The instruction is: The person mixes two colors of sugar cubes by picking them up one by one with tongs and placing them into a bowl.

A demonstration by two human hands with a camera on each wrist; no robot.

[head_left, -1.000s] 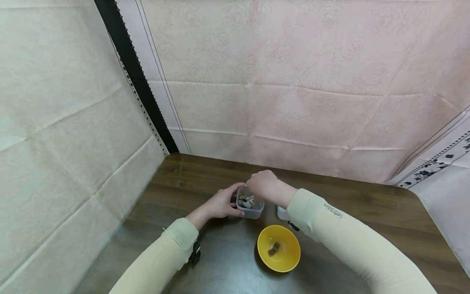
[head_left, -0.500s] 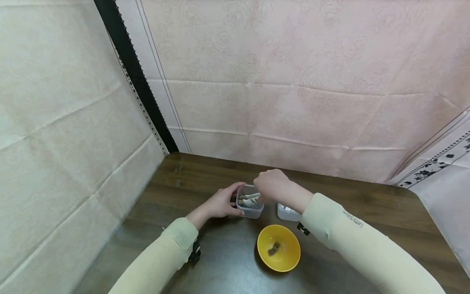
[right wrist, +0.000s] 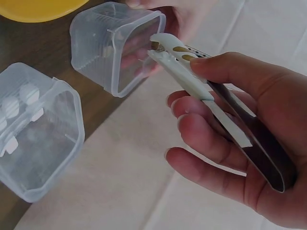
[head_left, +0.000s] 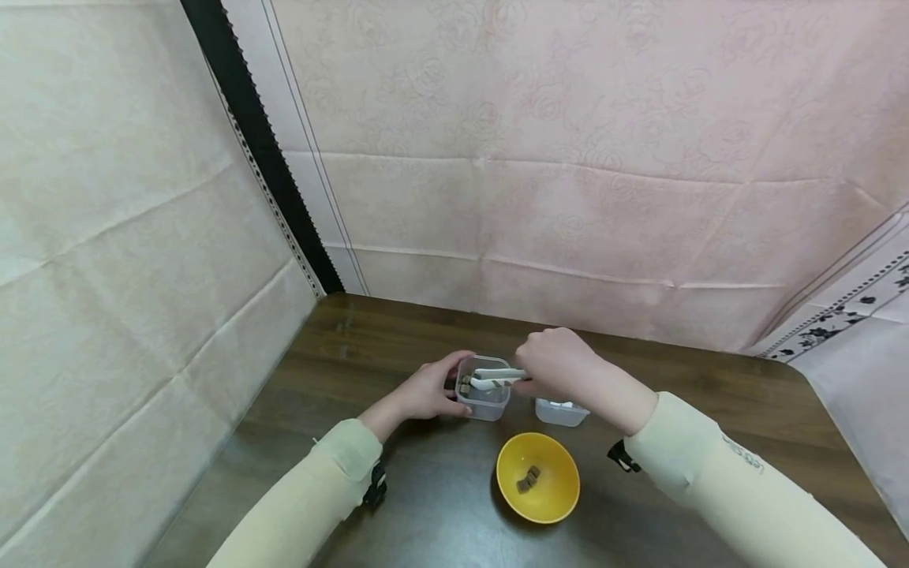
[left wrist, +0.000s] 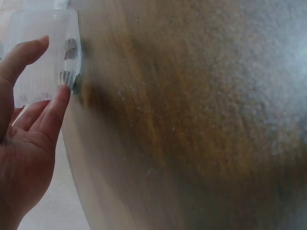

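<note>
My left hand (head_left: pixel 426 392) is cupped round the side of the clear tub (head_left: pixel 484 392), thumb and fingers curled on its wall, so it won't skid on the table (head_left: pixel 369 347) while I work inside it. In the left wrist view the fingertips (left wrist: pixel 61 93) press on the ribbed plastic.

Right hand (head_left: pixel 557 368) is closed on the tongs (head_left: pixel 497 377), thumb on top, fingers wrapped under, squeezing them nearly shut. The tips sit over the tub's rim, pointing left. In the right wrist view something small and brown seems pinched between the tips (right wrist: pixel 160 48), but can't tell for sure. More brown bits lie in the tub by its left wall.

Second tub (head_left: pixel 561 411), w/ white pieces inside, sits just right of the first, partly under my right wrist, apart from it. Yellow bowl (head_left: pixel 537 478) is near, in front of both tubs, w/ a couple of brown cubes (head_left: pixel 529 478) in it already.

Room: bare table between tub and bowl, so there's an open path down to it. Cloth walls stand close at the back and left; table's right side is open too.
</note>
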